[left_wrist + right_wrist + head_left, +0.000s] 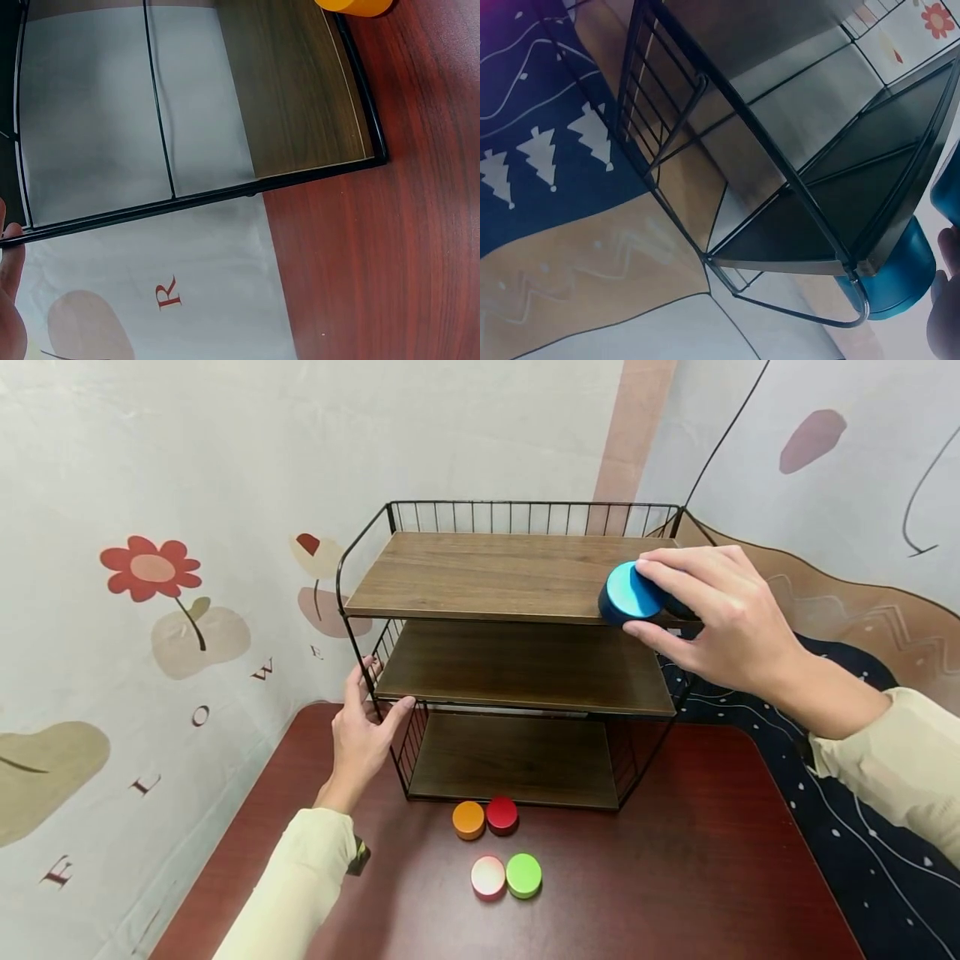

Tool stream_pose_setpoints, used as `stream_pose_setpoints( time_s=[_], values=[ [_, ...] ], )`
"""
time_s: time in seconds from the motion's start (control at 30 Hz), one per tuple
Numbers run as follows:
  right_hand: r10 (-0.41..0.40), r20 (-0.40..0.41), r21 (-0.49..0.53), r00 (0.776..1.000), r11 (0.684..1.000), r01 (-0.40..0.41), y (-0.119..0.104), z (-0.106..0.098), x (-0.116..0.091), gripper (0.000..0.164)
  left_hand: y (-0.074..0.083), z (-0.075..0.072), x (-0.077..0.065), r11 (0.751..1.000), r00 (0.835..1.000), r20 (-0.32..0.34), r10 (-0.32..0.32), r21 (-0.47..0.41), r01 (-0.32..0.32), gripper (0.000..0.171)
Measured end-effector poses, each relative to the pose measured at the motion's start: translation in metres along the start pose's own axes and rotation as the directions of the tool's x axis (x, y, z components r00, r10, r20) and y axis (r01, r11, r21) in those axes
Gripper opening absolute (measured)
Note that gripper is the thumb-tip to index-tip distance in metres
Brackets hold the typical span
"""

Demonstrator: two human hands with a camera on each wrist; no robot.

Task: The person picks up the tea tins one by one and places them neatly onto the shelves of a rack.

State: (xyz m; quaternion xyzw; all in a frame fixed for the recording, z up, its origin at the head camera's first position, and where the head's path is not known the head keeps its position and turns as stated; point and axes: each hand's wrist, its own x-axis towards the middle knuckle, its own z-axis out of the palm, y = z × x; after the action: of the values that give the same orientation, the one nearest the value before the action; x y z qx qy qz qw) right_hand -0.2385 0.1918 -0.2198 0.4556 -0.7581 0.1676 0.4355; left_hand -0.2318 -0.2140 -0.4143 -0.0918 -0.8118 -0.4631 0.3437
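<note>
My right hand [723,610] pinches a blue round disc-like piece [633,591] between thumb and fingers, at the right front of the top shelf [480,572]. Behind those fingers a second dark, rounded thing [678,607] is mostly hidden; the right wrist view shows a blue round piece [904,274] behind the shelf corner and another blue piece [949,187] by the fingertips. My left hand [362,739] grips the left side of the three-tier shelf rack [363,664], its thumb at the middle shelf's front corner. In the left wrist view, fingers [10,262] touch the black wire frame.
On the red-brown table [660,860], before the rack, sit an orange disc [468,820], a red disc [502,816], a pink disc [488,877] and a green disc [523,875]. A patterned cloth [480,427] hangs behind. Black wire sides and a back rail border the shelves.
</note>
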Motion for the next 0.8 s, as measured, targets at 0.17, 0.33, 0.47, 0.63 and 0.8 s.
stream_pose_setpoints(
  time_s=[0.17,0.33,0.47,0.63,0.8],
  values=[
    [0.035,0.066,-0.029,0.997,0.999,-0.034,0.004,-0.001,0.002,0.068,0.0,0.0,-0.001,1.0,1.0,-0.003,0.005,-0.004,-0.005,0.079],
    [0.053,0.081,-0.045,0.995,0.998,-0.05,0.007,0.001,0.001,0.068,0.001,0.0,-0.003,1.0,1.0,0.0,0.003,0.008,-0.003,0.08],
    [0.066,0.075,-0.048,0.995,0.997,-0.063,0.01,0.003,0.0,0.067,0.001,0.0,-0.003,1.0,1.0,0.0,0.002,0.015,-0.002,0.08],
    [0.111,0.102,-0.072,0.989,0.992,-0.104,0.012,0.005,0.001,0.07,0.002,0.0,-0.002,1.0,1.0,-0.005,0.012,0.014,-0.012,0.08],
    [0.15,0.122,-0.104,0.981,0.985,-0.138,0.014,0.008,0.004,0.063,0.002,-0.002,-0.001,1.0,1.0,-0.008,0.019,0.009,-0.019,0.08]
  ],
)
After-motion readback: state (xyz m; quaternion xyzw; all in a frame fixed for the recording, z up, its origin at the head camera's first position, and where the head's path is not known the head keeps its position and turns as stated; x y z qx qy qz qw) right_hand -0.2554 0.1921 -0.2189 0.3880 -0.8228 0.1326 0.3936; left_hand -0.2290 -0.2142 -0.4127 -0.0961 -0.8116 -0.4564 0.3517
